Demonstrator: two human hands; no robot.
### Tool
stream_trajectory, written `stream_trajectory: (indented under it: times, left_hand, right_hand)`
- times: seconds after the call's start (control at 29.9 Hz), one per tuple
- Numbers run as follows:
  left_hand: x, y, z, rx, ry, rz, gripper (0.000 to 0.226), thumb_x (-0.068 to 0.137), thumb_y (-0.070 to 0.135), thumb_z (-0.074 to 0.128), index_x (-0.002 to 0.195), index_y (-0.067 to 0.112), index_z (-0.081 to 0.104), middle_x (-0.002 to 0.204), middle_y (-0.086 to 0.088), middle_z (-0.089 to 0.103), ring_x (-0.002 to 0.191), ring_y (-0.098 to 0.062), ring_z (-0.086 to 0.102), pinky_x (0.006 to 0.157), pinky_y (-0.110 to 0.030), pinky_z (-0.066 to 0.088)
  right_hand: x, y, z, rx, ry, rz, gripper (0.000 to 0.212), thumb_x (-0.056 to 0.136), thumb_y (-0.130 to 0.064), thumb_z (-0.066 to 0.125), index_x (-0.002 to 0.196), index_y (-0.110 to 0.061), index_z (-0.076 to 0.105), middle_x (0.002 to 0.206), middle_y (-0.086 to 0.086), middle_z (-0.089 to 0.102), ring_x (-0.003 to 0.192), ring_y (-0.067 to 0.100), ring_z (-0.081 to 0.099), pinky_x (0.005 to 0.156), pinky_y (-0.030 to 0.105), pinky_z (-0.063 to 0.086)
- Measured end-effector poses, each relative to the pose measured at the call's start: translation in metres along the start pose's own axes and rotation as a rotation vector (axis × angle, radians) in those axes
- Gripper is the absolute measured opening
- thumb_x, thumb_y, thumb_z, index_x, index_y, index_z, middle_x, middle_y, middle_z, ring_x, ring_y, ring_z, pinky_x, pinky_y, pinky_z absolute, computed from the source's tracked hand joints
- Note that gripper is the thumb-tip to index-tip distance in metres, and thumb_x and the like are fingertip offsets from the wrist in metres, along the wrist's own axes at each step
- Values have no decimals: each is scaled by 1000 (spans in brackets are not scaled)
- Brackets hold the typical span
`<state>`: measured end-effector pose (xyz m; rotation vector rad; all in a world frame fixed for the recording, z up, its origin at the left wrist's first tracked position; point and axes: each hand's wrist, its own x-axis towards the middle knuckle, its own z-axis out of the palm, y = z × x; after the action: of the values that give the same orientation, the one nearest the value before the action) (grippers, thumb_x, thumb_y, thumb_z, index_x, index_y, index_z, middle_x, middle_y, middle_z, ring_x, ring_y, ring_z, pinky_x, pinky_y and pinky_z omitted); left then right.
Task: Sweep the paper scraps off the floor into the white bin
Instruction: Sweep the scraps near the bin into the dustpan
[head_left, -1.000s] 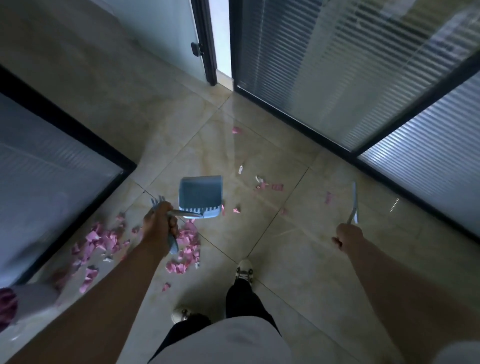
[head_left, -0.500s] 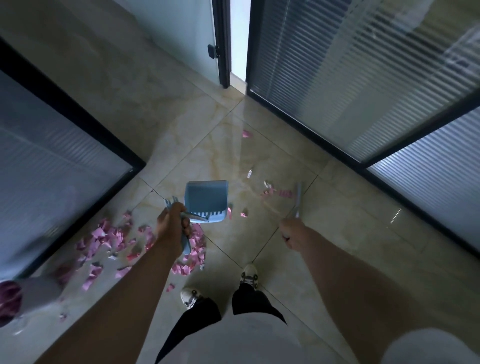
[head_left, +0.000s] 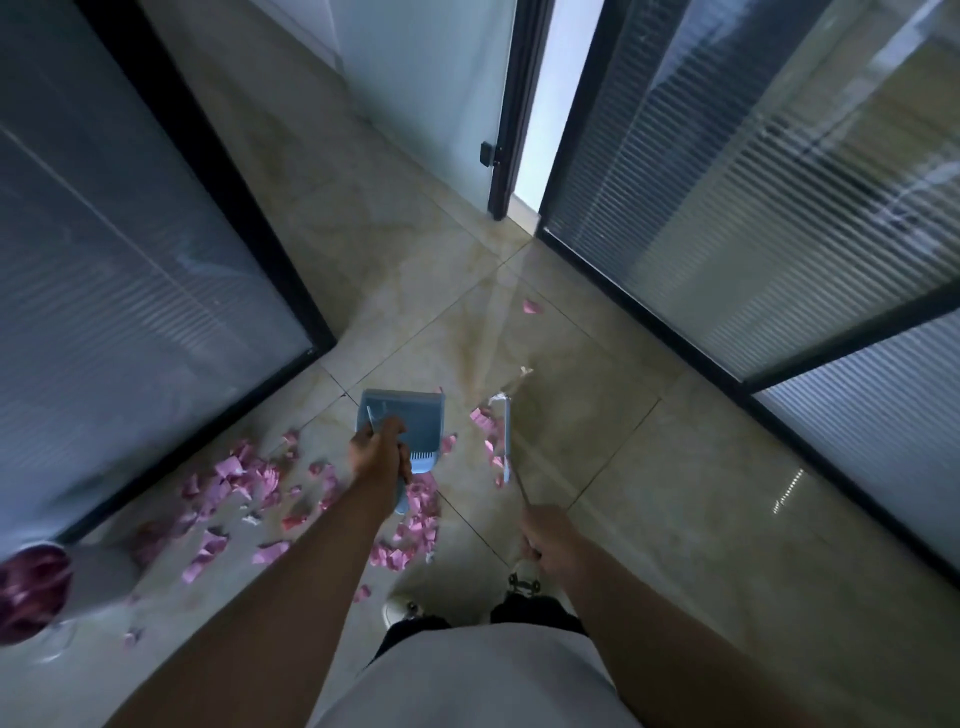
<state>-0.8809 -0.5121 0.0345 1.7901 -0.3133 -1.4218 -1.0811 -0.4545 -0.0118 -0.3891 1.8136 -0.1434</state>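
My left hand (head_left: 378, 451) grips the handle of a blue dustpan (head_left: 410, 415) held just above the tiled floor. Gripped in my right hand (head_left: 545, 535) is a thin broom handle, and the light blue broom head (head_left: 506, 441) rests on the floor right of the dustpan. Several pink paper scraps (head_left: 244, 480) lie scattered on the floor to the left and under my left wrist. A few more scraps (head_left: 485, 421) sit beside the broom head, and one scrap (head_left: 532, 307) lies farther off. The white bin (head_left: 78, 577), with pink scraps inside, stands at the lower left, blurred.
Glass partitions with blinds (head_left: 779, 182) and black frames run along the right and the left (head_left: 130, 260). A narrow door gap (head_left: 540, 130) opens ahead. My shoes (head_left: 522, 582) stand on the beige tiles (head_left: 649, 493) below the broom.
My right hand has pulled the broom left and toward me, dragging scraps toward the dustpan. The view has tilted up and the dustpan has stayed roughly in place.
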Motion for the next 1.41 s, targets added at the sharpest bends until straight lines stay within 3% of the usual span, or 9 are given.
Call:
stream_trajectory:
  times: [0.1,0.33,0.7,0.84,1.07,1.17,1.24,1.34,1.41]
  left_hand:
    - [10,4,-11,-37,38,-3,3,86,8,53,84,8,55,52,-4,42,28,-8,36,32,-17,32]
    - [34,21,-2,-70,106,-2,5,84,10,53,79,10,55,52,-5,42,28,-9,35,31,-18,31]
    - [82,55,55,-239,279,-81,18,87,16,54,69,16,51,42,3,42,31,-9,34,35,-19,30]
    - [85,59,61,-301,332,-94,21,88,18,53,68,18,50,39,4,42,30,-9,33,34,-18,29]
    - [71,59,55,-380,457,-105,25,91,18,49,66,17,49,36,4,38,27,-9,31,35,-14,26]
    - [64,55,52,-383,486,-105,26,91,18,49,66,16,49,36,3,39,27,-10,31,34,-14,27]
    - [59,52,46,-357,500,-89,23,92,16,50,68,15,50,37,2,41,28,-10,32,35,-16,29]
    - [49,44,29,-338,503,-81,17,91,16,51,74,14,53,39,3,43,30,-9,33,35,-17,31]
    - [43,33,11,-331,504,-82,16,90,15,51,74,13,53,40,2,43,31,-9,33,35,-19,31]
  right_hand:
    - [-12,3,5,102,72,2,36,91,-2,40,56,-10,44,50,6,35,35,12,31,35,15,21]
    - [16,-37,-15,147,132,-55,27,88,-8,45,62,-8,50,50,8,40,29,13,31,34,15,21]
    - [136,-234,-147,-143,71,-178,27,93,-10,46,67,-17,43,65,3,44,52,14,43,49,20,39]
    - [175,-289,-179,-259,135,-178,31,91,-2,47,61,-10,41,56,10,38,40,16,37,29,11,26]
    - [191,-336,-155,-795,64,-232,33,91,-9,44,60,-12,35,35,3,43,34,16,38,39,17,27]
    - [172,-324,-125,-1023,-86,-292,37,96,-8,38,61,-19,29,55,3,45,51,7,38,52,18,33]
    - [157,-306,-107,-1225,-101,-343,35,93,-8,40,61,-20,32,37,4,44,47,9,44,47,20,38]
    - [124,-277,-77,-1419,-112,-379,21,92,-14,42,94,-5,61,53,4,49,44,14,51,40,19,38]
    - [95,-258,-62,-1545,-176,-381,36,94,-9,41,126,4,52,68,7,55,53,16,52,43,24,38]
